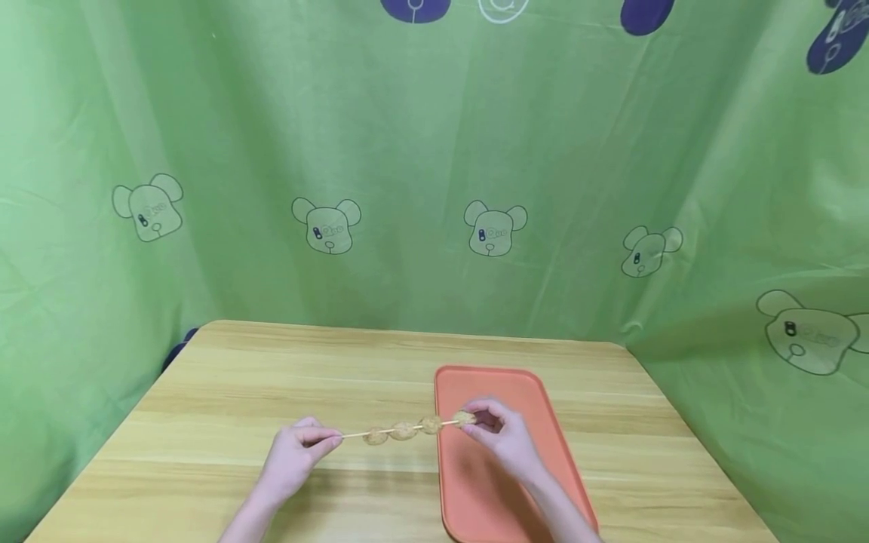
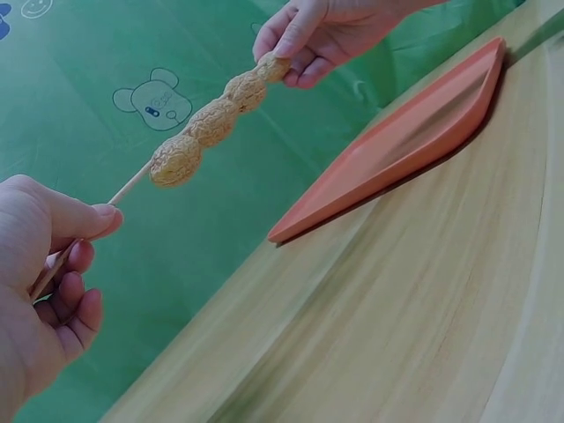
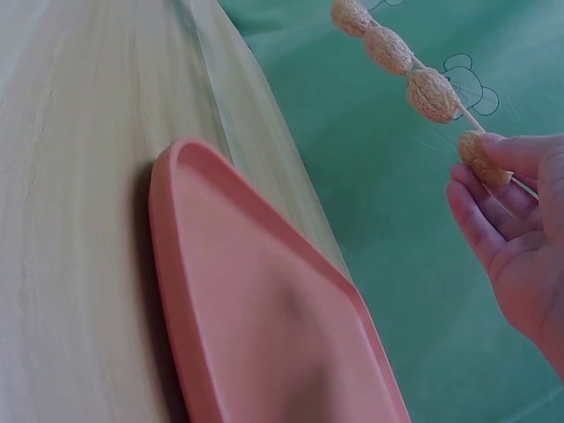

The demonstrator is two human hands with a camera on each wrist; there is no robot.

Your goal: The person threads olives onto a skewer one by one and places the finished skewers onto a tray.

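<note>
A thin wooden skewer (image 1: 353, 435) is held almost level above the table, with several wrinkled, light-brown balls (image 1: 403, 431) threaded along it. My left hand (image 1: 292, 457) pinches the bare end of the stick between thumb and fingers, the other fingers curled beneath, as the left wrist view shows. At the opposite end, my right hand (image 1: 504, 441) pinches the last brown ball (image 3: 482, 159) between thumb and fingers. In the head view, a gap of bare stick separates that ball from the others. The right hand is above a coral-red tray (image 1: 468, 483).
The rectangular tray lies on the right half of a light wood-grain table (image 1: 366, 354), its low rim raised all round. Behind and beside the table hangs a green curtain (image 1: 407, 151) printed with bear heads.
</note>
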